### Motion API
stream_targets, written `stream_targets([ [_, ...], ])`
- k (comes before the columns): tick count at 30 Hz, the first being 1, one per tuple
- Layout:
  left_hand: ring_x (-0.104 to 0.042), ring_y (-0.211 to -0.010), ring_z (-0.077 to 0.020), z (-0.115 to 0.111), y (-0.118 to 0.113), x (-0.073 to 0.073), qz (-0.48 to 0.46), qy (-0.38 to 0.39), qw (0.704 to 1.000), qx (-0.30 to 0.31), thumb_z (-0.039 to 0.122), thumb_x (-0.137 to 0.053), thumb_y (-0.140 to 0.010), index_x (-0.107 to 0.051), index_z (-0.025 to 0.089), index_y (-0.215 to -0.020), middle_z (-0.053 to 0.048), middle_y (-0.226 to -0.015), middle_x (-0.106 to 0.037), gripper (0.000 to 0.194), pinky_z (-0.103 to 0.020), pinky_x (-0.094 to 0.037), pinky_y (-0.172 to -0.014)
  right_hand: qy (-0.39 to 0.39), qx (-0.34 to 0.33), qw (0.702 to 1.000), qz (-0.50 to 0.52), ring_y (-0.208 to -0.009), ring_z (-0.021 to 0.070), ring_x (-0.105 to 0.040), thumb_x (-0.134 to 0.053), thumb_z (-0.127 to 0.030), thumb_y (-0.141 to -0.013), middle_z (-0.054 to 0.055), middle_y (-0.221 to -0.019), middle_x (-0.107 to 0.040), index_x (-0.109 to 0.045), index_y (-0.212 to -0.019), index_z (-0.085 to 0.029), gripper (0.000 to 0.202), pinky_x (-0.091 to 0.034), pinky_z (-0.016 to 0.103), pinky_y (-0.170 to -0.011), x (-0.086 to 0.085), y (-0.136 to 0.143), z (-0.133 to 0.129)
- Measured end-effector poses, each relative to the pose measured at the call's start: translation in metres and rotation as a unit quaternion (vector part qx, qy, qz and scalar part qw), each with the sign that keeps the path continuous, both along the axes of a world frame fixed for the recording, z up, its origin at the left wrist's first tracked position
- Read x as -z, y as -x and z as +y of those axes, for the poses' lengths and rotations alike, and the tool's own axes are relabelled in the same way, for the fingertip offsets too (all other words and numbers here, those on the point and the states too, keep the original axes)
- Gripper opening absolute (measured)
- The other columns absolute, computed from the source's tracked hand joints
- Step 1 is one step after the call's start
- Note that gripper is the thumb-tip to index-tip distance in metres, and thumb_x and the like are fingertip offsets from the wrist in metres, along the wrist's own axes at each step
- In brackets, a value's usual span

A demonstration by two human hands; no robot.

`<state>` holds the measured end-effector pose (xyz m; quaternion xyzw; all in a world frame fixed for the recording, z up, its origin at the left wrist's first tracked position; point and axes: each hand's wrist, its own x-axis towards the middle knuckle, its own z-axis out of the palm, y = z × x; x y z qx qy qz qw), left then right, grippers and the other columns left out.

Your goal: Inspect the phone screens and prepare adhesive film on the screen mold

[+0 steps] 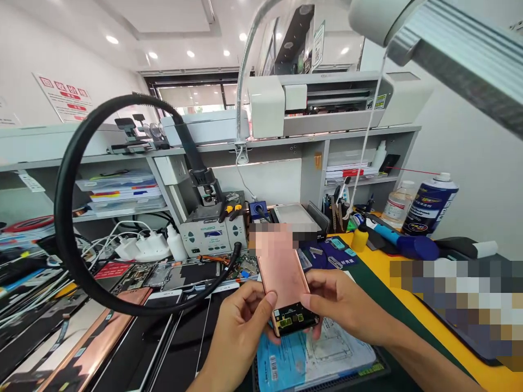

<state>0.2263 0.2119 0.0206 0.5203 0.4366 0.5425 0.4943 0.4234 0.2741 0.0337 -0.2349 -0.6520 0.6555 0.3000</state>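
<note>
Between my two hands is a rose-gold smartphone [281, 275], held up and tilted over the bench with its metal back towards me. Its near end shows a dark section with small yellowish parts. My left hand [247, 316] grips the left edge, thumb on the back. On the right edge, my right hand [341, 299] pinches the phone in the same way, with its other fingers mostly hidden behind. Below the phone lies a blue and white plastic packet [318, 359]. The phone's far end is blurred out.
A thick black hose [67, 228] loops on the left from a hot-air station [214, 234]. Phone parts, including a rose-gold housing [106, 337], cover the left bench. At right stand a spray can [431, 204], a clear bottle [398, 201] and a yellow bottle [360, 238]. A lamp arm [457, 60] hangs overhead.
</note>
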Motion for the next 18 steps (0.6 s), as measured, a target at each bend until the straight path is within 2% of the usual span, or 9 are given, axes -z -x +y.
stream_targets([
  [8, -0.063, -0.062, -0.0190, -0.008, 0.005, -0.001, -0.001, 0.078, 0.990, 0.116, 0.040, -0.068, -0.081, -0.070, 0.013, -0.091, -0.008, -0.079, -0.068, 0.028, -0.023, -0.048, -0.043, 0.005, 0.019, 1.000, 0.015, -0.062, 0.0164, -0.065, -0.067, -0.034, -0.087, 0.002, -0.076, -0.067, -0.065, -0.091, -0.015, 0.019, -0.058, 0.029, -0.053, 0.002, -0.002, 0.001],
  [13, -0.061, -0.054, -0.0149, -0.010, 0.000, 0.002, 0.026, 0.107, 0.989, 0.097, 0.045, -0.065, -0.083, -0.068, 0.014, -0.088, -0.009, -0.079, -0.071, 0.032, -0.022, -0.045, -0.043, 0.003, 0.018, 1.000, 0.020, -0.064, 0.0170, -0.066, -0.067, -0.032, -0.087, 0.004, -0.079, -0.068, -0.066, -0.092, -0.014, 0.018, -0.058, 0.029, -0.055, 0.002, -0.004, 0.002],
  [18, -0.056, -0.045, -0.0108, -0.012, -0.001, 0.000, 0.057, 0.103, 0.990, 0.076, 0.048, -0.064, -0.083, -0.069, 0.014, -0.085, -0.008, -0.075, -0.071, 0.034, -0.019, -0.035, -0.038, 0.001, 0.015, 1.000, 0.018, -0.064, 0.0163, -0.065, -0.067, -0.030, -0.088, 0.003, -0.077, -0.067, -0.066, -0.089, -0.014, 0.016, -0.058, 0.029, -0.055, 0.000, -0.005, 0.000],
])
